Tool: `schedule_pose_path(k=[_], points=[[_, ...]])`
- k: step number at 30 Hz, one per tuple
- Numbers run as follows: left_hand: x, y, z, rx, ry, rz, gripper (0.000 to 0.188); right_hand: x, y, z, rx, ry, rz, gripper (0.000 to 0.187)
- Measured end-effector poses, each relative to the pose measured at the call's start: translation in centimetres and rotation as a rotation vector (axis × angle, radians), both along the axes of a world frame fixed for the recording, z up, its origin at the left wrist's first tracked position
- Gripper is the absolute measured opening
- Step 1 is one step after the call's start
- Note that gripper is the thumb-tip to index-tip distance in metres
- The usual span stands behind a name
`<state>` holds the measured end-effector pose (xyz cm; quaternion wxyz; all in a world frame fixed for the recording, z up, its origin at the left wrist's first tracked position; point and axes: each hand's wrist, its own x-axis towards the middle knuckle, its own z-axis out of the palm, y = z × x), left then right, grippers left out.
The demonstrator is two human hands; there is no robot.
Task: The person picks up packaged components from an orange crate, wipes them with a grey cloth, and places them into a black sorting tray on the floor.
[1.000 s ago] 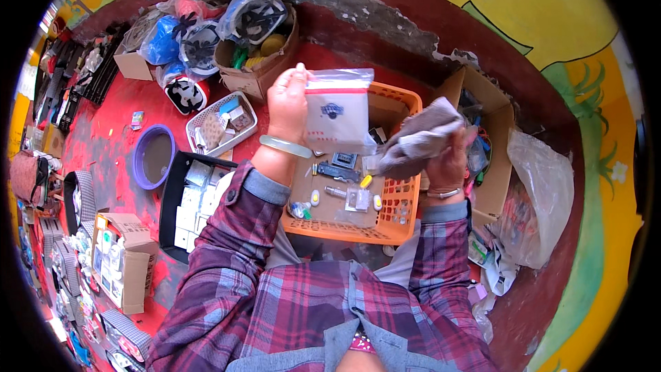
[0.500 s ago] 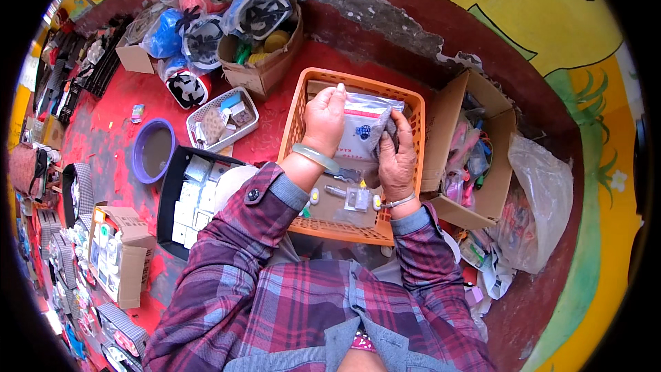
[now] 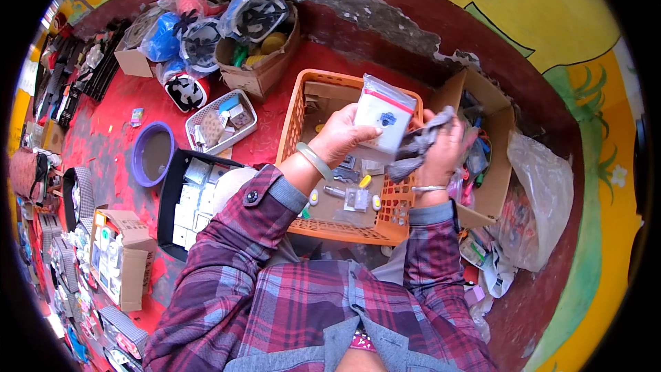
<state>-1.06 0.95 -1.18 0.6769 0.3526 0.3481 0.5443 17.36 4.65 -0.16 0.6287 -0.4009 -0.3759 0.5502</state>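
My left hand [image 3: 340, 135] is closed on the near left edge of a white flat packet [image 3: 387, 118] in a clear plastic sleeve with a red stripe, its thumb lying across the front. The packet is tilted above the orange plastic basket [image 3: 295, 125]. To the right, over the basket's right rim, my right hand [image 3: 444, 155] grips a crumpled grey cloth [image 3: 421, 142], which is smeared by motion. Cloth and packet are close together; whether they touch I cannot tell. Inside the basket lie a small clear plastic box [image 3: 357, 199], a yellow-and-white oval piece [image 3: 376, 202] and other small items.
An open cardboard box [image 3: 502, 179] of colourful goods stands right of the basket, beside a clear plastic bag [image 3: 544, 200]. Leftward are a black tray [image 3: 169, 200] of white boxes, a purple basin [image 3: 140, 158] and a white basket [image 3: 227, 143]. Bagged helmets [image 3: 255, 14] sit behind.
The packet has come up and turned in my left hand, which has shifted its hold lower. My right hand has moved right, away from the packet, with the grey cloth.
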Motion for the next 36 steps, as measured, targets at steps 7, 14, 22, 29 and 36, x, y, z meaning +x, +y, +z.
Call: schedule_pose_path(k=[7, 14, 22, 29, 36], points=[[0.8, 0.1, 0.2, -0.052, 0.311, -0.049, 0.037, -2.2, -2.0, 0.0, 0.608, -0.701, 0.284, 0.038], [1.4, -0.3, -2.0, 0.207, 0.573, -0.118, 0.037, -3.2, -2.3, 0.2, 0.799, -1.29, 0.067, 0.029], [1.4, -1.5, 0.8, 0.225, 0.939, -0.245, 0.047, -0.8, 1.7, -4.0, 0.228, -0.662, -0.017, 0.027], [-0.7, -0.7, 1.7, 0.119, 0.619, -0.279, 0.046, 4.2, 3.2, -2.0, 0.139, -0.307, 0.052, 0.021], [-1.7, -0.5, 2.0, 0.079, 0.403, -0.35, 0.05, 5.4, 2.9, -0.1, 0.102, 0.021, 0.085, 0.027]])
